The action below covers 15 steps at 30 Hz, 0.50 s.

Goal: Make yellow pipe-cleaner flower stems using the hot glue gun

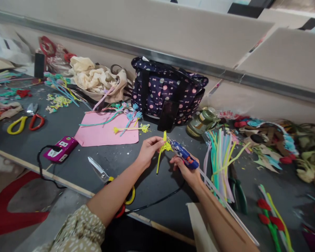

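Note:
My left hand (150,148) pinches a yellow pipe-cleaner flower (166,145) whose stem hangs down over the dark tabletop. In my right hand (185,168) is a blue hot glue gun (183,154), its nozzle right up against the flower. A long clear glue stick (228,206) runs out of the gun's back, past my right forearm. Under my left forearm lie scissors (101,171) with yellow and red handles, partly hidden. Behind my hands, a pink sheet (102,134) bears finished-looking pipe-cleaner flowers, among them a blue one (132,113) and a yellow one (128,130).
A polka-dot bag (162,87) with a phone (168,115) leaning on it stands at the back, beside a glass jar (201,122). To the right lie pipe cleaners (223,157) and green-handled pliers (237,192). Leftward are a purple power strip (61,148) and more scissors (28,119).

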Tool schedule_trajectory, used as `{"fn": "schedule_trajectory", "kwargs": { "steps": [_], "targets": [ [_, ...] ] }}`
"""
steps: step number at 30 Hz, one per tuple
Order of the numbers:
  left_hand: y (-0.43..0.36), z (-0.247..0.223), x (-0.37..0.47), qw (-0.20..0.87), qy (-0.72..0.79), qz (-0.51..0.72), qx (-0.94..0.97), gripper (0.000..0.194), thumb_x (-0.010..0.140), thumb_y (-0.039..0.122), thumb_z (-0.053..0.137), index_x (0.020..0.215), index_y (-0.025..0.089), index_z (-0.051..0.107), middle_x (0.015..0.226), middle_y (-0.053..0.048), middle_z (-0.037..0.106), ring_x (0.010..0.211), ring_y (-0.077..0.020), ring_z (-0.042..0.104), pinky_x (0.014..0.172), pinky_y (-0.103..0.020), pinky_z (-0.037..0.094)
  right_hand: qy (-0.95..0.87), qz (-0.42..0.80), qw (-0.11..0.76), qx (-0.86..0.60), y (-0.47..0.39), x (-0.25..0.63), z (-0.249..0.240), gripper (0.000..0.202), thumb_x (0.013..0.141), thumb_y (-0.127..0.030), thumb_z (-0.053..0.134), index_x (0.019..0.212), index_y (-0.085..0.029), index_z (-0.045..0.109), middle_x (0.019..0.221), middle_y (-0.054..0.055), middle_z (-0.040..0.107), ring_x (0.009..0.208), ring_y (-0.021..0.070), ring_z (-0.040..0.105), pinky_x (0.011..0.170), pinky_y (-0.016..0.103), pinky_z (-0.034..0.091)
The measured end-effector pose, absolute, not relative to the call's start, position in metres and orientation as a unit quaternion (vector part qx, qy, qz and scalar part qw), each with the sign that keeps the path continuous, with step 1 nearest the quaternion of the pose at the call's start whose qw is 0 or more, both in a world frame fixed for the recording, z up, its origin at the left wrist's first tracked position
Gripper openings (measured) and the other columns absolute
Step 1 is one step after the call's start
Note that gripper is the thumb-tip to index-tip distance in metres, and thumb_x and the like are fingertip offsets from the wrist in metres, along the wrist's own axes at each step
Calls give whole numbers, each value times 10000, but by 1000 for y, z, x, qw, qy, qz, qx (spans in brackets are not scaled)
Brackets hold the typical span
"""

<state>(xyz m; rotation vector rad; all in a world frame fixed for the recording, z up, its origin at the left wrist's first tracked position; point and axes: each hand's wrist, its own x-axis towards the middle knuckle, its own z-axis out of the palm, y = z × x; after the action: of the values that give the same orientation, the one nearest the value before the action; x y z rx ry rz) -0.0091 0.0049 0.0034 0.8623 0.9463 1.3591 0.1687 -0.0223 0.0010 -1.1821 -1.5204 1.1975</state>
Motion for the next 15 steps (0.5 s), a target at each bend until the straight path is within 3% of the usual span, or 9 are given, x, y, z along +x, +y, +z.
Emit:
{"fn": "schedule_trajectory", "kwargs": {
  "steps": [15],
  "targets": [
    [4,9,-9,595,407,584,372,219,701,373,727,733,160,685,645,-7,567,552,-89,423,543,-240,327,-576,497,428,-489,-22,166,3,320,746,-494,688,753,-181,622,619,18,637,450,142,585,453,270,498]
  ]
}}
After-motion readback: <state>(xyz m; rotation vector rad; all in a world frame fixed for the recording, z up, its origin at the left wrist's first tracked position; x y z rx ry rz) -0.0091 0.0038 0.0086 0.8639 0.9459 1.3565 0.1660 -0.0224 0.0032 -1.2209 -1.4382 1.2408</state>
